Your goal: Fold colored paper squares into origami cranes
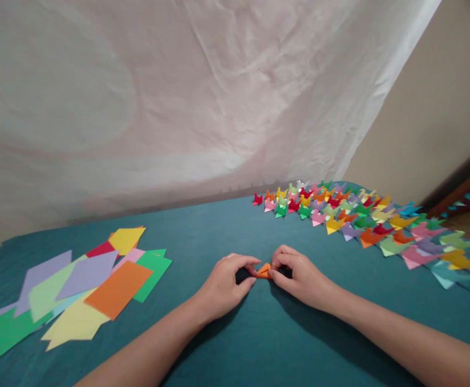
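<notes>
A small folded piece of orange paper (264,270) is held low over the table, between my two hands. My left hand (230,277) pinches its left side with thumb and fingertips. On the other side, my right hand (295,273) closes thumb and fingers on the right end. Only the middle of the paper shows, with a pointed flap facing up; the fingers cover both ends.
Loose sheets of coloured paper, an orange sheet (118,289) among them, overlap on the left of the teal table (202,228). Rows of folded paper birds (351,230) cover the right side. Behind hangs a pale cloth (218,97).
</notes>
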Available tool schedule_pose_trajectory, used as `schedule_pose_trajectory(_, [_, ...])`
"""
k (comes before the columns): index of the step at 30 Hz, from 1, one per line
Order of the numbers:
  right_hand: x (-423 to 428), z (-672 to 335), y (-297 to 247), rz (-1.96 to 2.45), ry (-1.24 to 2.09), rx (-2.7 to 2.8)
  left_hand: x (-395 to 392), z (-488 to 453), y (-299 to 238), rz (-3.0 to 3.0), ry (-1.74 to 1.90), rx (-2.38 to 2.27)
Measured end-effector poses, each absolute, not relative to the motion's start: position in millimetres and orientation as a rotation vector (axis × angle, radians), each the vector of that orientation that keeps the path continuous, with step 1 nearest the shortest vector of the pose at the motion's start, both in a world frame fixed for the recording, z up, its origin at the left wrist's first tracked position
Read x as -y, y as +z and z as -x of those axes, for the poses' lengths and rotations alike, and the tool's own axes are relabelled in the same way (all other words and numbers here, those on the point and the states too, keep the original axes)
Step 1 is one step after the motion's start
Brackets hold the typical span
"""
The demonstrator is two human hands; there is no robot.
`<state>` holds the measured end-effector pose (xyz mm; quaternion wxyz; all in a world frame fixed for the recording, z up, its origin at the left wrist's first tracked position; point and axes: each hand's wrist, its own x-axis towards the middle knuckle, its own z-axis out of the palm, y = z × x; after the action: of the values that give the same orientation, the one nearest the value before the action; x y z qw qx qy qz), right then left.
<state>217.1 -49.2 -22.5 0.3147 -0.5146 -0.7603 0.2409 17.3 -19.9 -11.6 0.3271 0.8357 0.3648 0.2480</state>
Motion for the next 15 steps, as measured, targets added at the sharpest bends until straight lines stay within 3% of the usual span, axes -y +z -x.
schedule_pose_trajectory(15, [49.5, -217.6, -22.8, 1.354, 0.638, 1.999, 17.7, -17.7, -11.0, -2.371, 0.577, -0.932])
